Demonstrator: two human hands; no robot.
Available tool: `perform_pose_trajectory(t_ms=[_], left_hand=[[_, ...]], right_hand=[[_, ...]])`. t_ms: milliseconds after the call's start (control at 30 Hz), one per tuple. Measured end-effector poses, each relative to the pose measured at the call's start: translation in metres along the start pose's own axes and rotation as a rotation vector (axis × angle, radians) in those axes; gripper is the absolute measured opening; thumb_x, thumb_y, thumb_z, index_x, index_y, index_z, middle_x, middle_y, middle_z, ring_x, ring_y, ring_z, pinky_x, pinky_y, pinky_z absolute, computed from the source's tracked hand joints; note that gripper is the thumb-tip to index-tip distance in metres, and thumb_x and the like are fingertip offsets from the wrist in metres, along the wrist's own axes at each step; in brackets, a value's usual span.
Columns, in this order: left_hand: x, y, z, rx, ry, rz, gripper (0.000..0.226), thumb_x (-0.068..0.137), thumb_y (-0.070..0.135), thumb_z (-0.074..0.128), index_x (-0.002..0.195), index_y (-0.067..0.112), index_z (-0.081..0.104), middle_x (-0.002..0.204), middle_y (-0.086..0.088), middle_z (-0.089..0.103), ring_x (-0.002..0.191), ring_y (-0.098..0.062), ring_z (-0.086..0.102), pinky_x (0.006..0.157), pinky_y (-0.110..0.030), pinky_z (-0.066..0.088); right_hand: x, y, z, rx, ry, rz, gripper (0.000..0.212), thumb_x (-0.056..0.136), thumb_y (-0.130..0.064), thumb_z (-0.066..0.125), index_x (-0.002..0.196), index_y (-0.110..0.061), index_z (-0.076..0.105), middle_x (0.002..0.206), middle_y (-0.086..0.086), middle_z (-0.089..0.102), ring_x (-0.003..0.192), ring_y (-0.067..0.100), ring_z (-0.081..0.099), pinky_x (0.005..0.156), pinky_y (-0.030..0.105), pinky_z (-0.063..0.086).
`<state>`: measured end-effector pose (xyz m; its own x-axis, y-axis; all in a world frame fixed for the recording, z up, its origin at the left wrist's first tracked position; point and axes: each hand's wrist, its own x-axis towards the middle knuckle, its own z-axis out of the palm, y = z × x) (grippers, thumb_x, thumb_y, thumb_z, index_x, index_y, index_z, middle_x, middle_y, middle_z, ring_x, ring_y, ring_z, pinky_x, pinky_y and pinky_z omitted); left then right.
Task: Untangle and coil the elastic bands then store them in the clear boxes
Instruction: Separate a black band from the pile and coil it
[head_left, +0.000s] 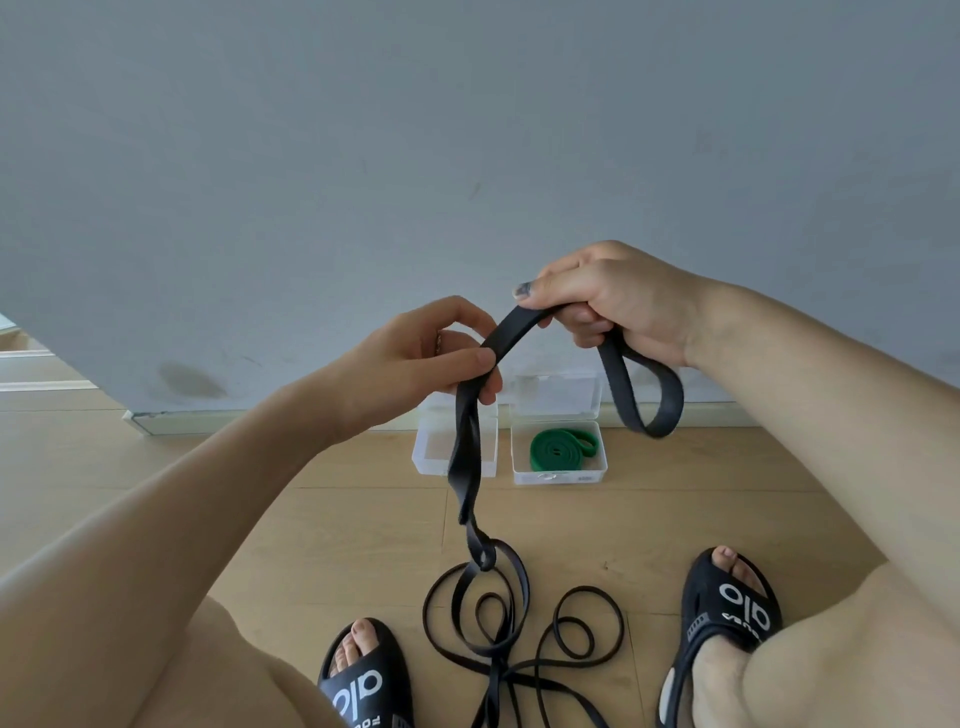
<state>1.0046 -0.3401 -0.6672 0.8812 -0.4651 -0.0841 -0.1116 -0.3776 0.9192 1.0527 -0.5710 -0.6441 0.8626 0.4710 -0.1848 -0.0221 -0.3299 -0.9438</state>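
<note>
Flat black rubber elastic band, pinched by left hand, end loop gripped in right hand, tail tangled on wooden floor: feed hand-over-hand, untwisting, toward empty clear plastic box.

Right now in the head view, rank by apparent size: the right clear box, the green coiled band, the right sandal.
1. Right sandal, though it lies nearer the camera, so its lead is unsure.
2. Right clear box.
3. Green coiled band, which fits inside that box.
</note>
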Motion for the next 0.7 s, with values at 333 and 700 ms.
perform_pose_trajectory(t_ms=[333,700], left_hand=[[0.001,0.006,0.005,0.213,0.043,-0.002,0.007,0.104,0.015,0.056,0.101,0.012,0.062,0.073,0.002,0.066,0.071,-0.017,0.062,0.082,-0.045,0.054],[-0.001,0.013,0.010,0.316,0.046,-0.004,0.016,0.105,0.016,0.052,0.108,0.023,0.065,0.090,0.010,0.072,0.083,-0.009,0.069,0.087,-0.036,0.055]], right_hand=[[-0.004,0.000,-0.007,-0.118,-0.002,0.041,0.029,0.098,-0.027,0.065,0.079,-0.005,0.065,0.054,0.000,0.044,0.051,0.014,0.032,0.054,0.028,0.028],[-0.006,0.005,0.004,-0.287,-0.078,0.023,0.035,0.095,-0.045,0.068,0.086,-0.012,0.074,0.073,0.000,0.067,0.071,0.015,0.062,0.069,0.028,0.051]])
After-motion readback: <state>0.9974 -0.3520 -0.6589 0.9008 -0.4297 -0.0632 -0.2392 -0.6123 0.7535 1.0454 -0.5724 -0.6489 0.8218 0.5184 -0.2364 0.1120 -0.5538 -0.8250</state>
